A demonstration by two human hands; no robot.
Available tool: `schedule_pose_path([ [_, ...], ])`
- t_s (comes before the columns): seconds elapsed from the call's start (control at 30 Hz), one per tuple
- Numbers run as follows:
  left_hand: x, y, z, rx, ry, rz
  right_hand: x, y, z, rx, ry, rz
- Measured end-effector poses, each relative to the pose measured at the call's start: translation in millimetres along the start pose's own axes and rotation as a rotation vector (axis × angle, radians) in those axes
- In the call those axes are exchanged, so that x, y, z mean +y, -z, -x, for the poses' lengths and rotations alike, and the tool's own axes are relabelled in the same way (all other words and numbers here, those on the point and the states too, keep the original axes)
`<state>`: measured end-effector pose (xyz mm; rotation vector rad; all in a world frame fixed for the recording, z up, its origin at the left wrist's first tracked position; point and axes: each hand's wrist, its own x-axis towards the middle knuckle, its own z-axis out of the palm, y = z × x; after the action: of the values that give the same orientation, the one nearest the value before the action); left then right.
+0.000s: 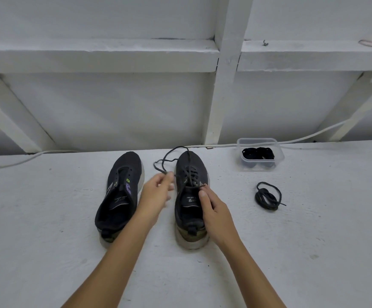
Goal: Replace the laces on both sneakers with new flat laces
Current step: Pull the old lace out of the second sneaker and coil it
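Sneakers side by side on white surface point(47, 207), toes away from the person: left sneaker point(119, 192) unlaced, right sneaker point(190, 196) partly laced with a round black lace point(169, 160) looping loose off toward its toe. Left hand point(156, 192) reaches in from lower left, forearm angled up-right, fingers curled, pinching the free lace end just beside the right sneaker; slightly blurred. Right hand point(212, 207) rests on that sneaker's right collar, thumb and forefinger pinching the lace at the top eyelets. Coiled black lace point(268, 196) lies to the right; clear plastic container point(259, 154) holding black laces sits beyond it.
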<state>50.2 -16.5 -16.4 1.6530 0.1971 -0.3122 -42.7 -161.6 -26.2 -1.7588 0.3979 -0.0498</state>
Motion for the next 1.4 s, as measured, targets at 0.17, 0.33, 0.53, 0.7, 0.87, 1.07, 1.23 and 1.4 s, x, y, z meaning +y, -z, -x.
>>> schedule_pose_path([
  [0.17,-3,4,2,-0.207,0.031,-0.064,-1,0,1,0.003,0.013,0.002],
  [0.33,0,2,-4,-0.136,-0.061,-0.039,1,0,-1,0.006,0.013,0.014],
  [0.53,4,4,-11,0.234,-0.030,0.192,3,1,0,0.013,0.005,0.008],
  [0.7,-5,6,3,-0.039,0.063,-0.028,1,0,0,0.015,-0.016,-0.029],
  [0.87,-18,-9,23,-0.054,-0.102,-0.187,-2,5,-2,-0.008,-0.018,-0.077],
  [1.07,-22,-21,35,-0.049,-0.225,-0.229,-18,26,-17,-0.032,-0.018,0.006],
  [1.23,-22,-22,36,-0.047,-0.248,-0.270,-26,29,-37,-0.053,0.062,0.273],
  [1.4,-22,-21,35,-0.048,-0.266,-0.321,-29,29,-52,-0.131,0.084,0.494],
])
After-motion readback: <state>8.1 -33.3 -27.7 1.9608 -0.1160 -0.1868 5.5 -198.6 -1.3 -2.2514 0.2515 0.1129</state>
